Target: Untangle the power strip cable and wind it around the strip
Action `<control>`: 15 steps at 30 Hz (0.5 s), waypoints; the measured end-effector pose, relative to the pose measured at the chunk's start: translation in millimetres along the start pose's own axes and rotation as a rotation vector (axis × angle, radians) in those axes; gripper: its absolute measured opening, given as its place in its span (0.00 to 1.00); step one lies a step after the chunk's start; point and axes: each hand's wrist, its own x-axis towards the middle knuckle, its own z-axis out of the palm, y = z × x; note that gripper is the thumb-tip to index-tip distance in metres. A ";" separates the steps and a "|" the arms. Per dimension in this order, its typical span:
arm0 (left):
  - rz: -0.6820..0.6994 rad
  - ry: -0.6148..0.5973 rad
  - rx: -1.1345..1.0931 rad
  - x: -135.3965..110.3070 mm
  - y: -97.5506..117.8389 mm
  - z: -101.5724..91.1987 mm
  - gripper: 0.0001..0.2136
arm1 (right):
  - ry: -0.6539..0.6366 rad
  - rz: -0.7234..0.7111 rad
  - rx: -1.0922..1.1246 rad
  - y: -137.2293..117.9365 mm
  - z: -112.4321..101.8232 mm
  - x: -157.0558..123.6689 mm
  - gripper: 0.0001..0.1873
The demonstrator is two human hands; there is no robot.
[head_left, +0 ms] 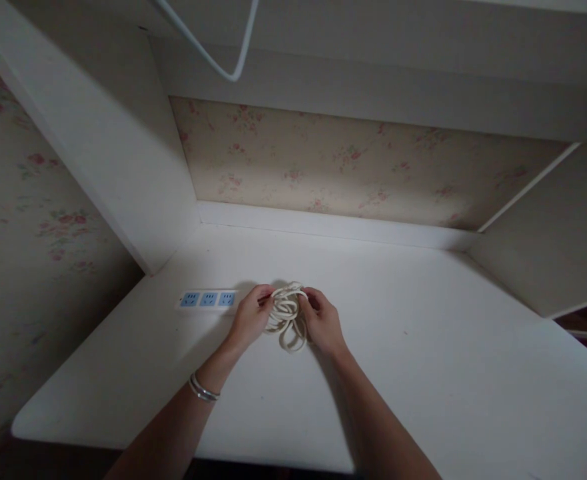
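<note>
Nearest, the white worktop, with silvery bracelets above it at the left wrist. Just beyond, a loose loop at the near side of a heap of pale cord, on or barely over the surface. Progress, by judgement, only partway: already gathered into one compact heap, but with uneven, overlapping turns and no clear tie. Apparently left to do: putting those turns in order and bringing out the ends, neither plain to see here. Farther up the heap, on its left side, fingers of the left hand pinching the cord; on its right side, fingers of the right hand likewise grasping it near the top. Between both sets of fingers, the main tangle; nearer than the fingertips and outside their hold, the loose loop. Left of the left hand and partly hidden by it, a power strip with blue sockets, flat on the worktop; no telling whether joined to the cord. Farthest off, a pale back ledge and flowered wallpaper.
</note>
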 end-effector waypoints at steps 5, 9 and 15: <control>-0.134 -0.017 -0.264 -3.5 15.5 -3.0 0.13 | -0.079 -0.041 -0.024 0.3 -1.9 2.2 0.17; -0.209 -0.070 -0.445 -5.8 21.8 -5.8 0.18 | -0.058 -0.088 -0.060 6.8 1.4 2.1 0.15; -0.191 -0.169 -0.400 -6.5 21.7 -4.7 0.15 | -0.024 -0.196 0.149 3.7 -0.3 -3.6 0.17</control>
